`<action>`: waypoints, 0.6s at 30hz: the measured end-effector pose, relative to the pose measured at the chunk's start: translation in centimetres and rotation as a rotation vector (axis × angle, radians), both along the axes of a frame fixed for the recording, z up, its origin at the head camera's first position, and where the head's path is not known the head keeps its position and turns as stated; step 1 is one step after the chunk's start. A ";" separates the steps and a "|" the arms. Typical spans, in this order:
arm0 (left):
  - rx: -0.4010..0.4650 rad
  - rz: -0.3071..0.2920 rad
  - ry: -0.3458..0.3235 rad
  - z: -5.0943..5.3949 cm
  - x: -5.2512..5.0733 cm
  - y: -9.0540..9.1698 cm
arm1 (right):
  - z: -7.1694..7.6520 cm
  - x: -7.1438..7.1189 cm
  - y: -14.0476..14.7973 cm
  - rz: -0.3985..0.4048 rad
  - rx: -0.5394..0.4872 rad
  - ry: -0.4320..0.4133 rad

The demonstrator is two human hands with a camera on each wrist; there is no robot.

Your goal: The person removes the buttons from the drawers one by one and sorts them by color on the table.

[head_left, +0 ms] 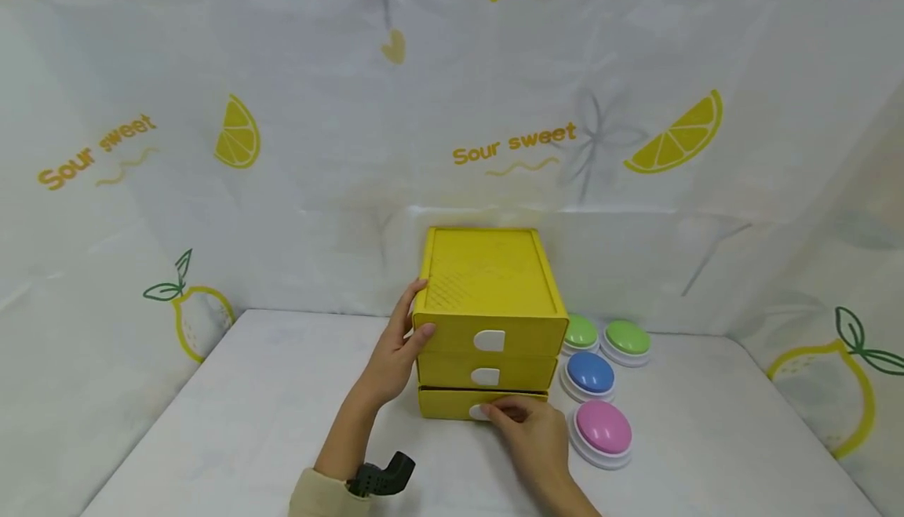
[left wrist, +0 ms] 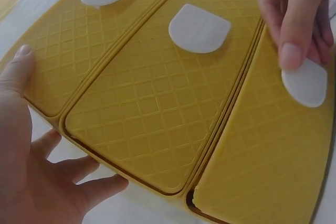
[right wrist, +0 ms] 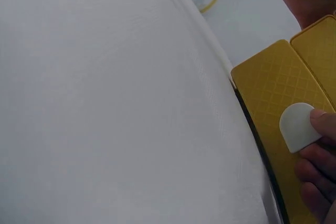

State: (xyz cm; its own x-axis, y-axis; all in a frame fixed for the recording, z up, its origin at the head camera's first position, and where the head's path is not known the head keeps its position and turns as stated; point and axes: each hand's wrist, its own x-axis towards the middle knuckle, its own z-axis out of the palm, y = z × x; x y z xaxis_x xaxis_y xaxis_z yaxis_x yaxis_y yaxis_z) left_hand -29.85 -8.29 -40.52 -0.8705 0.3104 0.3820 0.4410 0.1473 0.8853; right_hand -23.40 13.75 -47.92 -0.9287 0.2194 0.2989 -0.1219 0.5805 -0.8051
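Note:
A yellow three-drawer box (head_left: 494, 270) stands on the white-covered table, each drawer front bearing a white tab handle. At its left front corner is my left hand (head_left: 388, 360), thumb on the top drawer's front and fingers along the side. My right hand (head_left: 533, 435) pinches the bottom drawer's white handle (right wrist: 297, 128) between thumb and fingers. That bottom drawer (head_left: 445, 403) sits slightly forward, with a dark gap along its top edge. The middle drawer (left wrist: 152, 98) and top drawer (left wrist: 65, 40) look closed. What the drawers contain is hidden.
Right of the box stand round push buttons on white bases: pink (head_left: 603, 427), blue (head_left: 590, 372) and two green, one (head_left: 628, 336) at the back right and another (head_left: 581, 330) partly behind the box. A lemon-print cloth (head_left: 339, 148) hangs behind the table.

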 end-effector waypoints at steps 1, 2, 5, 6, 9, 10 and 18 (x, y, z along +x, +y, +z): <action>0.000 0.001 -0.001 0.0 0.0 0.0 | 0.0 0.2 0.0 0.005 -0.002 -0.012; 0.000 0.001 -0.004 0.0 0.1 0.0 | 0.0 0.5 0.1 0.010 -0.012 -0.027; 0.001 -0.002 -0.009 -0.1 0.0 0.1 | 0.0 1.2 0.2 0.021 -0.034 -0.061; 0.001 -0.005 -0.010 -0.1 0.0 0.2 | 0.0 1.4 0.2 0.022 -0.041 -0.068; -0.003 -0.003 -0.010 -0.3 0.0 0.2 | 0.0 2.2 0.3 0.020 -0.044 -0.075; -0.007 0.002 -0.012 -0.3 0.0 0.2 | 0.0 2.4 0.3 0.021 -0.041 -0.078; -0.008 0.022 -0.002 0.0 0.3 0.0 | 0.4 4.2 0.2 0.021 -0.041 -0.171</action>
State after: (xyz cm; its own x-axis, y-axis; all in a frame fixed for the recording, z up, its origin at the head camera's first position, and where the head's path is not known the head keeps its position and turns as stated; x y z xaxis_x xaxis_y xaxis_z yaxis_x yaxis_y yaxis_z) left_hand -29.50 -8.29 -40.56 -0.8780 0.2943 0.3775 0.4355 0.1643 0.8851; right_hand -19.18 13.91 -47.55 -0.9698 0.2079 0.1273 0.0070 0.5455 -0.8381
